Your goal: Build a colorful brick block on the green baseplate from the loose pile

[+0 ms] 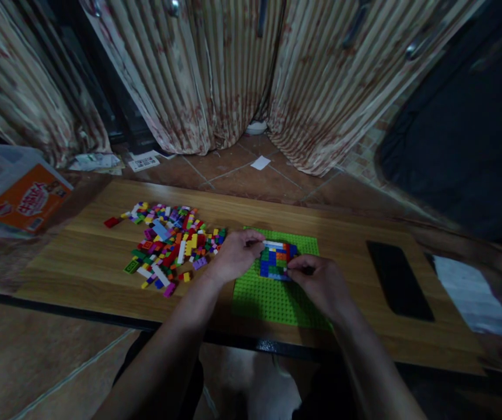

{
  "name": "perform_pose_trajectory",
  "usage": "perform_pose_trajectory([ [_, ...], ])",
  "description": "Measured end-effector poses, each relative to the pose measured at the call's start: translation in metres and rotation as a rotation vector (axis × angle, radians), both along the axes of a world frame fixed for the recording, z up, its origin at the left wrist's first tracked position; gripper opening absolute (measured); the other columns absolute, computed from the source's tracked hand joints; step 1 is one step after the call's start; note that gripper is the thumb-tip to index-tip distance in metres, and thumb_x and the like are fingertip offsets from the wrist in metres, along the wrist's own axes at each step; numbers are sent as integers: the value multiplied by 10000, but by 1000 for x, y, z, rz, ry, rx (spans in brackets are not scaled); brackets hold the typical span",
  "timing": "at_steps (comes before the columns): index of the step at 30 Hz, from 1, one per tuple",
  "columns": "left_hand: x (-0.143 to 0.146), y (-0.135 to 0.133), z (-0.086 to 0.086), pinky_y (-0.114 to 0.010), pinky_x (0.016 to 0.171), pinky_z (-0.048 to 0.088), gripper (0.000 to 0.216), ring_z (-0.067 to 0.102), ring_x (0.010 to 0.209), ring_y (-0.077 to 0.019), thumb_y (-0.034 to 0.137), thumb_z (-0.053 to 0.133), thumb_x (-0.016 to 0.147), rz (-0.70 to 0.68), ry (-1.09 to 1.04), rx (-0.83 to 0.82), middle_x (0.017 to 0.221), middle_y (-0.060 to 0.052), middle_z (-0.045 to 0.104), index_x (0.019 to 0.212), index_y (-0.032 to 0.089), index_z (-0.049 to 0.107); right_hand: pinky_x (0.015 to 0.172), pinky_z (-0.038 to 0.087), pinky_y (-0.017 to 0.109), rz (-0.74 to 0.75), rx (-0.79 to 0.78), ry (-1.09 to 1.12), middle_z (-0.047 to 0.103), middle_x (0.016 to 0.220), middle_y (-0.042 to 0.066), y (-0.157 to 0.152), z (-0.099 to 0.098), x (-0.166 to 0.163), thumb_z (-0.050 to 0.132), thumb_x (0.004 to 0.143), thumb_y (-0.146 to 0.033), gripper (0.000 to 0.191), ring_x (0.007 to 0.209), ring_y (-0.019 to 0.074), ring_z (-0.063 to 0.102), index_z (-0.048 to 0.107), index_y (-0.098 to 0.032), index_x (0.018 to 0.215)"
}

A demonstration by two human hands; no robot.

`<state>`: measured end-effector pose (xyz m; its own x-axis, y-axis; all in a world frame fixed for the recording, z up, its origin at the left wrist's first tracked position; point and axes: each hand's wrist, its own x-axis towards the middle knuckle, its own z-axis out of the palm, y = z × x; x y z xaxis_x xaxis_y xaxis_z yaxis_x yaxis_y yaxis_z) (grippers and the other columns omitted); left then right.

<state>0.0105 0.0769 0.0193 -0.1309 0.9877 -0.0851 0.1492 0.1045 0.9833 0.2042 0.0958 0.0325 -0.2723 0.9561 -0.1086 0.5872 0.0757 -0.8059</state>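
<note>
A flat block of toy bricks (272,261) in blue, green, orange, red and white sits on a bright green studded baseplate (277,303). My left hand (239,252) closes its thumb and fingers at the block's upper left edge, beside a white brick (274,244). At the opposite, lower right edge, the fingertips of my right hand (319,280) are pinched against the block. Both hands hold its sides; whether a loose small brick is between any fingers is hidden. Left of the baseplate spreads a pile of mixed loose bricks (172,239).
The wooden table (342,245) has a dark front edge. A black phone-like slab (400,280) lies on its right, with white paper (474,291) beyond. At far left stands a clear plastic box (6,157) with an orange label. Striped curtains (233,70) hang behind.
</note>
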Motion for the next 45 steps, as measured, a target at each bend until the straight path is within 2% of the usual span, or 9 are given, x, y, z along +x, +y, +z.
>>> perform_pose_trajectory([
  [5,-3,0,1,-234,626,477,136,603,650,-123,193,617,780,10,40,30,785,-21,699,885,147,690,645,459,287,-17,-25,119,710,718,23,3,-1,2,689,664,-315,147,645,155,613,719,-188,732],
  [9,-7,1,-2,-237,639,484,132,615,659,-127,203,612,782,14,69,46,771,-14,702,878,156,690,543,414,258,-256,-14,345,658,630,8,15,-2,9,714,630,-429,272,535,120,527,699,-172,718],
  [12,-7,2,-4,-242,636,486,155,624,667,-137,222,607,791,15,112,47,774,-19,705,902,156,692,505,393,249,-381,18,384,634,612,11,23,-7,15,693,640,-487,348,509,114,496,688,-156,749],
  [18,-5,0,-3,-279,731,515,182,660,766,-173,219,573,816,1,213,54,828,-43,725,928,153,700,638,489,327,-241,62,111,714,827,82,27,-22,17,554,764,-441,348,714,208,649,699,-172,929],
  [22,-4,-1,0,-308,786,520,194,670,824,-192,208,551,830,-20,267,38,868,-57,730,941,147,698,711,504,362,-188,59,-43,725,891,110,25,-17,10,493,811,-366,371,798,237,671,682,-146,1043],
  [27,-3,-1,0,-309,797,528,187,678,861,-192,195,571,821,-46,266,29,923,-66,727,966,148,680,785,500,364,-164,69,-137,731,934,118,23,-7,2,471,836,-295,379,831,227,675,667,-126,1114],
  [33,-2,-3,4,-294,770,530,239,666,863,-182,177,649,755,-94,273,11,949,-42,716,992,177,672,800,499,360,-151,99,-134,736,943,107,23,-8,0,476,838,-268,350,832,213,680,678,-146,1097],
  [40,-2,-6,9,-284,674,520,350,648,735,-167,229,702,713,-99,351,-10,986,-49,703,1060,191,670,730,510,364,-166,70,-52,738,927,99,23,-11,2,499,826,-285,331,768,209,683,686,-164,1070],
  [45,-1,-6,9,-283,698,517,340,646,764,-170,209,688,716,-96,355,-9,961,-50,705,1054,181,666,707,511,366,-151,56,-7,743,891,85,23,-15,5,527,813,-329,326,755,215,685,694,-181,1051],
])
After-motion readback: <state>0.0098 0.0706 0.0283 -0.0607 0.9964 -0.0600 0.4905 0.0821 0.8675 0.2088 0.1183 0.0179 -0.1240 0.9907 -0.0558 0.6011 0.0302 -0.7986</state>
